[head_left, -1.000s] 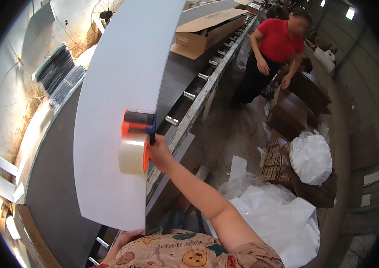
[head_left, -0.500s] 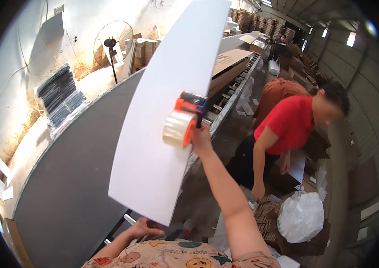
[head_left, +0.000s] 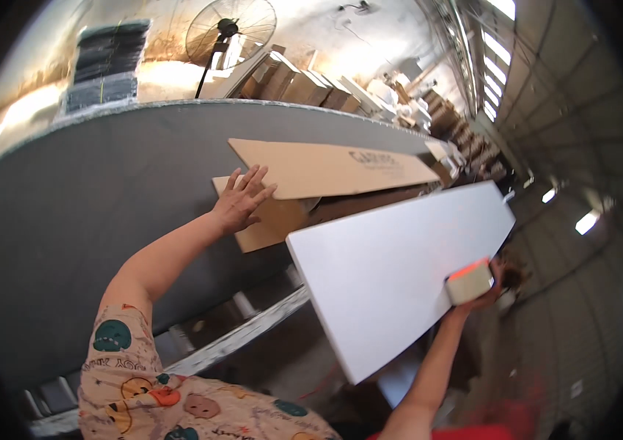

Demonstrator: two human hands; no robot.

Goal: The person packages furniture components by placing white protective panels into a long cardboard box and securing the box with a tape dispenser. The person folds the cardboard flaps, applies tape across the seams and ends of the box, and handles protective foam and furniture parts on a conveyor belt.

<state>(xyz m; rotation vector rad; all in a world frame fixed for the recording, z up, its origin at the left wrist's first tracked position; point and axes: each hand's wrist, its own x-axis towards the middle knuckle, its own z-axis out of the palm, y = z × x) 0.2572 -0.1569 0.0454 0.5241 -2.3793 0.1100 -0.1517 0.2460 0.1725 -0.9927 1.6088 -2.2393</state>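
My left hand (head_left: 238,204) is open with its fingers spread. Its fingertips reach the near end of an open cardboard carton's flap (head_left: 333,169); whether they press on it I cannot tell. Off to the right, my right hand (head_left: 489,291) is closed on a tape dispenser (head_left: 470,281) with a wide clear roll and an orange part. The dispenser lies against a long white panel (head_left: 399,271), which tilts beside the carton and appears held by the same hand. The right fingers are partly hidden behind the roll and the panel's edge.
A grey bench surface (head_left: 106,205) runs along the left, with a roller conveyor (head_left: 245,304) on its near side. Beyond stand a fan (head_left: 228,29), a dark wrapped stack (head_left: 108,62) and leaning boxes (head_left: 304,88). A blurred red garment (head_left: 473,433) shows at the lower edge.
The view has turned right. The white panel and tape dispenser have swung from over the grey surface to the carton's right. My left hand has risen from near my body to the carton flap.
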